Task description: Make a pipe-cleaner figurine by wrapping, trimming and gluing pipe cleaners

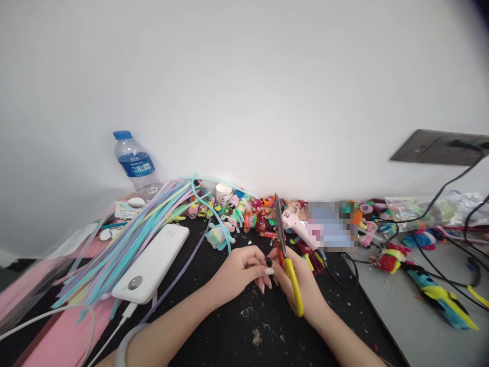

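My left hand [248,267] is closed in a pinch, its fingertips meeting those of my right hand over the black mat. A small black piece [269,262], too small to make out further, shows between the fingertips. In my right hand [301,280] hangs a pair of scissors [293,288] with yellow and red handles, its blades pointing up and away from me. Its thumb and fingers also come together at the black piece. Beyond my hands lie a pink glue gun [301,232] and several colourful fuzzy figures [250,220].
Left of my arm are a white power bank [153,265] with a cable and a bundle of pastel pipe cleaners [141,234]. A water bottle [135,163] leans on the wall. Fuzzy scraps [256,336] litter the mat. At right, black cables [431,219] run from a wall socket [431,147].
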`<state>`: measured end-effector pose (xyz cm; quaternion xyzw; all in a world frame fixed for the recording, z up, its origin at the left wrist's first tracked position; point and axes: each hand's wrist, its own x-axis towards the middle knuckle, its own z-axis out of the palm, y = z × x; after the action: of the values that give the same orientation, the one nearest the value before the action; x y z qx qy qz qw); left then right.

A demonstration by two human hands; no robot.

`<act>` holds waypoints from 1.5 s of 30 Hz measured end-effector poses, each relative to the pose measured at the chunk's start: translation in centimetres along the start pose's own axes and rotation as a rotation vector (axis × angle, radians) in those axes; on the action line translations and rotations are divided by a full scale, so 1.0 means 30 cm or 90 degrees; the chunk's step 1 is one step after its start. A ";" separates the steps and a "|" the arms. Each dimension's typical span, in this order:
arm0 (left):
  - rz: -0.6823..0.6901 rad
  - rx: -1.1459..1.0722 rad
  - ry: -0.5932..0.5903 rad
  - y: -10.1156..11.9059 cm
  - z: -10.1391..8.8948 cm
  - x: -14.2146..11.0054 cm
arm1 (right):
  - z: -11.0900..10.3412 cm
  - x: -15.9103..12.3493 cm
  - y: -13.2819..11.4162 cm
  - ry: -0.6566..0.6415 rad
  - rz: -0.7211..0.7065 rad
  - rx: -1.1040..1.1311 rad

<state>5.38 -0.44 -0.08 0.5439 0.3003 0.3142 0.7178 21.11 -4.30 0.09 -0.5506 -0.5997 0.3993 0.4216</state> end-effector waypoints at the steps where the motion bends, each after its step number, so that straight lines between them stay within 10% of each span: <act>1: -0.005 0.000 -0.001 -0.004 -0.003 -0.004 | 0.005 -0.001 -0.002 -0.006 0.005 0.010; 10: 0.017 0.242 -0.067 -0.006 -0.014 -0.017 | 0.024 0.012 0.023 0.060 0.003 0.001; 20: 0.133 0.464 0.037 -0.005 -0.055 0.001 | 0.053 0.020 0.040 0.112 0.004 -0.019; 34: -0.033 0.198 -0.059 0.014 -0.127 0.083 | 0.040 0.075 0.075 0.066 -0.134 -0.196; 45: -0.045 0.171 -0.088 0.015 -0.150 0.047 | 0.037 0.075 0.087 0.008 -0.024 -0.046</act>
<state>2.73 3.41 -0.80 0.6442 0.3085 0.2074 0.6685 20.81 -1.88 -2.60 -0.5567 -0.6214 0.3654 0.4128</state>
